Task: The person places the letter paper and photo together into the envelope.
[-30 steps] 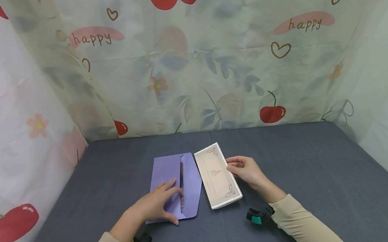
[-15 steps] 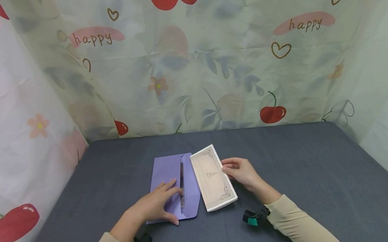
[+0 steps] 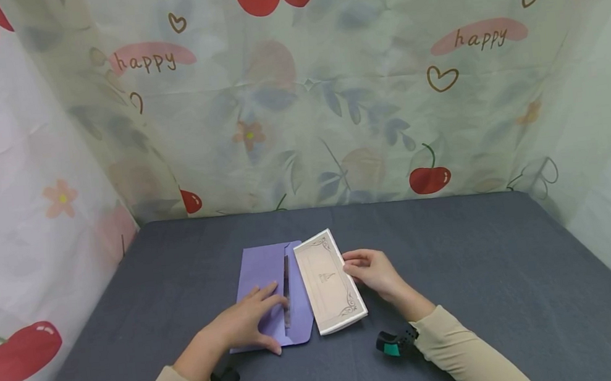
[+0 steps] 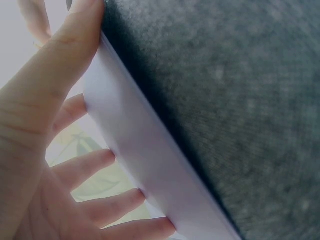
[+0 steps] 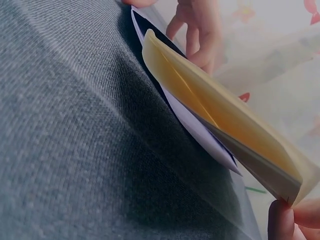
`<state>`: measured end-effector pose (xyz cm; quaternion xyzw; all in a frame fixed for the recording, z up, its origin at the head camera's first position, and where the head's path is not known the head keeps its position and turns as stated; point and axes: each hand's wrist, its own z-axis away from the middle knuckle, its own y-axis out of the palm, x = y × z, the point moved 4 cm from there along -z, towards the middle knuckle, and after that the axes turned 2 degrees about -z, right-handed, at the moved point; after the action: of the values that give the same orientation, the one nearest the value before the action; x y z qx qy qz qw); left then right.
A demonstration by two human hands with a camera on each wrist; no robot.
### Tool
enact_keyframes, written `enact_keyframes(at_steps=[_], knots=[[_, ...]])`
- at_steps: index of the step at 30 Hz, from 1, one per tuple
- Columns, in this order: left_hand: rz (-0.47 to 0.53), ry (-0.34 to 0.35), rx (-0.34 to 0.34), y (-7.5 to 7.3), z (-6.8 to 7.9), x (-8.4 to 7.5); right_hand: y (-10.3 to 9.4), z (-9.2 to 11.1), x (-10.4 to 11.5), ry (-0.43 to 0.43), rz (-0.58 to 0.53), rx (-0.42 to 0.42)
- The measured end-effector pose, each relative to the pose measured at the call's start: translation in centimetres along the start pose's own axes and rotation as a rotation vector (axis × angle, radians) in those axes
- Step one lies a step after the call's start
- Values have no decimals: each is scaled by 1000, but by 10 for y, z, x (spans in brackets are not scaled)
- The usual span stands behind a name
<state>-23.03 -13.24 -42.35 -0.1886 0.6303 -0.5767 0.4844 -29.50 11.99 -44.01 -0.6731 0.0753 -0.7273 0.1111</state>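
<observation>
A purple envelope [image 3: 260, 263] lies on the table with its flap [image 3: 302, 315] spread open to the right; a dark strip shows along its mouth. My left hand [image 3: 238, 323] rests on it, fingertips spread on the paper and thumb at the near edge, as the left wrist view also shows along the envelope [image 4: 137, 130]. With thumb and fingers my right hand [image 3: 378, 277] pinches the right edge of a folded cream card [image 3: 323, 283] with scroll patterns in its corners. The card overlaps the flap. In the right wrist view the card [image 5: 220, 105] gapes between its two leaves.
Dark grey cloth covers the table [image 3: 456, 243]. A cherry-printed curtain [image 3: 354, 117] hangs behind it and along both sides. Black wrist straps sit on both arms, the right strap [image 3: 396, 342] with a green patch.
My right hand has slid the folded card to the left, from beside the envelope to over its open flap. The left hand and the envelope stay in place.
</observation>
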Motion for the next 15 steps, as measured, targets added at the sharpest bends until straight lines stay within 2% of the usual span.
enact_keyframes(at_steps=[15], knots=[[-5,-5,3,0,0,0,7,-2,0,4,-13,1]])
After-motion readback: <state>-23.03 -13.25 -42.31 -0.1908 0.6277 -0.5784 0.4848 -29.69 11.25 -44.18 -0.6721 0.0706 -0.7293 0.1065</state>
